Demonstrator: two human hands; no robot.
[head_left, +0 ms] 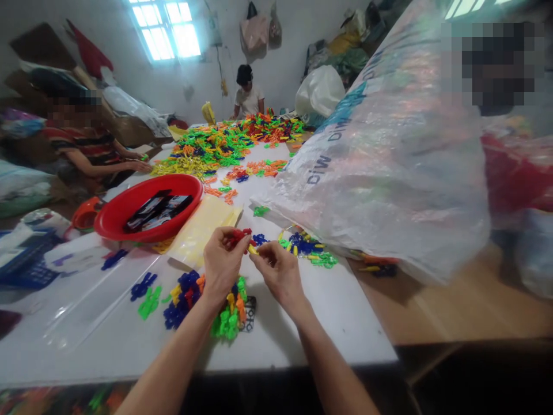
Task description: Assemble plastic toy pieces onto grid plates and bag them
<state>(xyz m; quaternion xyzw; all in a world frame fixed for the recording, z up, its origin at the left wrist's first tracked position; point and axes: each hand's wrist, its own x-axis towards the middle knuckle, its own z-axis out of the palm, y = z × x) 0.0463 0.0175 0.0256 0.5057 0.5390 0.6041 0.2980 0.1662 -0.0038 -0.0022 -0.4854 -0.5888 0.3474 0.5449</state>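
Observation:
My left hand (pixel 222 256) is closed on a small red plastic piece (pixel 242 233) above the white table (pixel 302 340). Close beside it, my right hand (pixel 279 271) pinches a small yellow plastic piece (pixel 253 249), which appears to touch the red one. Under my left forearm lies a pile of blue, green, orange and yellow plastic pieces (pixel 181 300), partly hidden by that arm. A flat black plastic frame (pixel 249 314) sits at the pile's right side. Past my right hand are more blue pieces (pixel 302 243) and green pieces (pixel 324 260).
A red basin (pixel 108 219) holding dark packets (pixel 159 210) stands left, near a yellow sheet (pixel 207 225). A large translucent plastic sack (pixel 389 173) looms at right. Heaped coloured pieces (pixel 216 144) cover the far table. Co-workers sit at left (pixel 86 138) and far end (pixel 249 98); another person stands right.

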